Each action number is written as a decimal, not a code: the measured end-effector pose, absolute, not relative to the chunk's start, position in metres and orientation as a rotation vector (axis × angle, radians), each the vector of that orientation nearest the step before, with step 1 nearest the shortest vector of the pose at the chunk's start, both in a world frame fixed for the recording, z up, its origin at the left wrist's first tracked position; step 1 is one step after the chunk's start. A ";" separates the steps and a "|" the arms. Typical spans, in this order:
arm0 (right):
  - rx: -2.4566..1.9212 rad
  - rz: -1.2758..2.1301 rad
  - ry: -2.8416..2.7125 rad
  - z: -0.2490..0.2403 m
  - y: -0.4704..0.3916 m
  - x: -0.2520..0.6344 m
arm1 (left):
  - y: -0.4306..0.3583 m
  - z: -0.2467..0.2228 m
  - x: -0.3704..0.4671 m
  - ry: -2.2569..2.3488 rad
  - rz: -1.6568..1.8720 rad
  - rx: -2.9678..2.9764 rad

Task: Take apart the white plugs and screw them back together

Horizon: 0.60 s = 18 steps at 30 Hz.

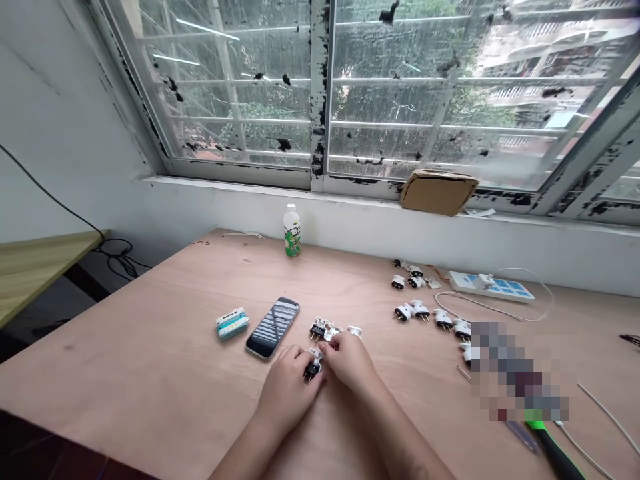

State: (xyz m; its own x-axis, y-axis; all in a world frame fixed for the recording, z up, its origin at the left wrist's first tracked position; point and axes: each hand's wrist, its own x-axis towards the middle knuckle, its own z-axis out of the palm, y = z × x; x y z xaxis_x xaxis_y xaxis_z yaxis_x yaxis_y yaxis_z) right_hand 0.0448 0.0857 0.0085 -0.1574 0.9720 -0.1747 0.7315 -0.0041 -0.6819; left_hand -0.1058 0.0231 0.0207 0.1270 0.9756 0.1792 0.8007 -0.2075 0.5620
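Note:
My left hand (290,383) is closed around a small black-and-white power plug (313,368), its thumb and fingers on either side of it just above the table. Close against its right side, my right hand (346,360) is pinched at the plug's upper edge; whatever sits in those fingertips is too small to make out. Just beyond the hands lies an opened plug (317,329) with a black base and prongs, beside white plastic pieces (332,331). Another white piece (355,331) shows behind my right hand.
A phone (273,328) and a blue-and-white packet (232,324) lie to the left. At the back stands a bottle (293,232). Several plugs (420,310), a power strip (493,287) with a white cable, and a green-and-black handle (547,443) by a blurred patch occupy the right.

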 end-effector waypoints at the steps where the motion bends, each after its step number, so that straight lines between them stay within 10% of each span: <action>1: -1.747 0.930 -1.912 0.010 0.085 0.046 | 0.023 0.021 -0.106 1.728 0.743 2.089; 18: -1.568 0.506 -1.985 0.005 0.085 0.106 | 0.022 0.018 -0.101 1.750 0.740 2.151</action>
State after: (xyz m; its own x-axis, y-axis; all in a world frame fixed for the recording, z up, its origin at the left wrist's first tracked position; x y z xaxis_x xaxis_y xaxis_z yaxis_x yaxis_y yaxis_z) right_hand 0.1059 0.0852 0.0046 -0.1646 0.9680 0.1896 0.7589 0.2471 -0.6025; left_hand -0.1010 0.0222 0.0181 0.1393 0.9665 0.2158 0.8280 -0.2332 0.5100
